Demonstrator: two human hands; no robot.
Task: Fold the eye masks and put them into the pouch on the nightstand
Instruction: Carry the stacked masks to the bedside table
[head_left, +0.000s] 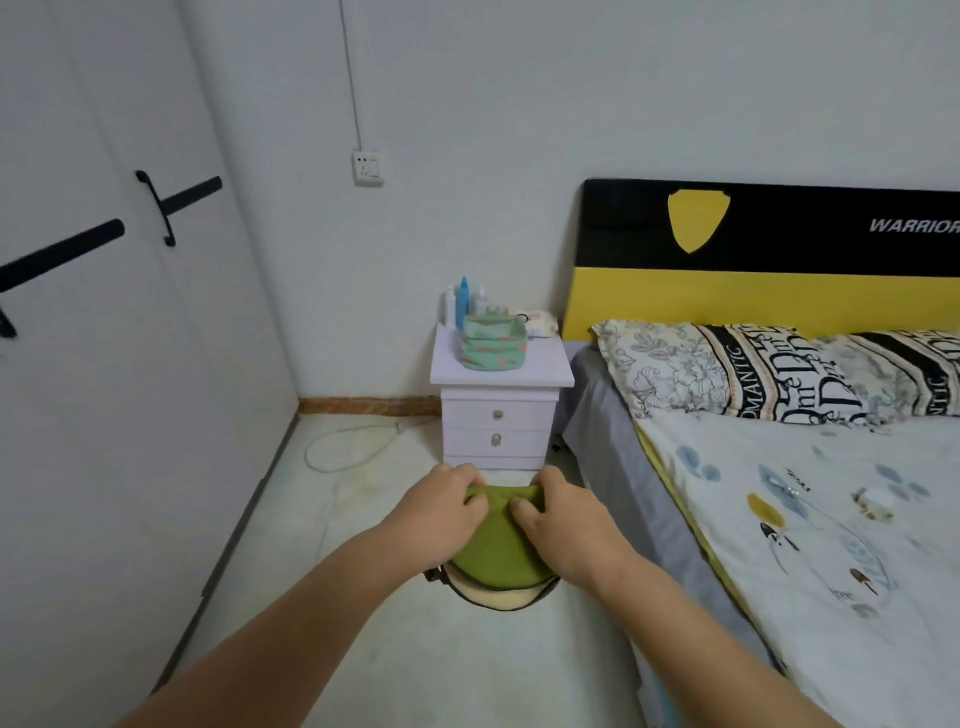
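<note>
A bed (810, 519) is seen from about two to five o'clock, spread with a white quilt printed with blue and yellow shapes; a black and yellow headboard (769, 260) is set at its far end, and two patterned pillows (753, 371) are laid against it. A white wardrobe (104, 312) with black handles is seen at nine o'clock. A pale nightstand (501, 400) with two drawers is placed at twelve o'clock, just beside the bed; on its top a green patterned pouch (493, 348) is stood upright with its mouth open, and a few bottles (464, 306) are lined up behind it. A green eye mask (496, 545) is held in mid-air at six o'clock, well short of the nightstand; its soft, matte fabric is doubled over into a rounded half shape, and a cream layer with a dark trimmed edge and a black strap is shown beneath its lower rim. The upper fold is pinched by the left hand (441, 512) at its left corner and by the right hand (563, 525) at its right corner; both hands are closed on the cloth, thumbs pressed on the near face and fingers curled behind.
</note>
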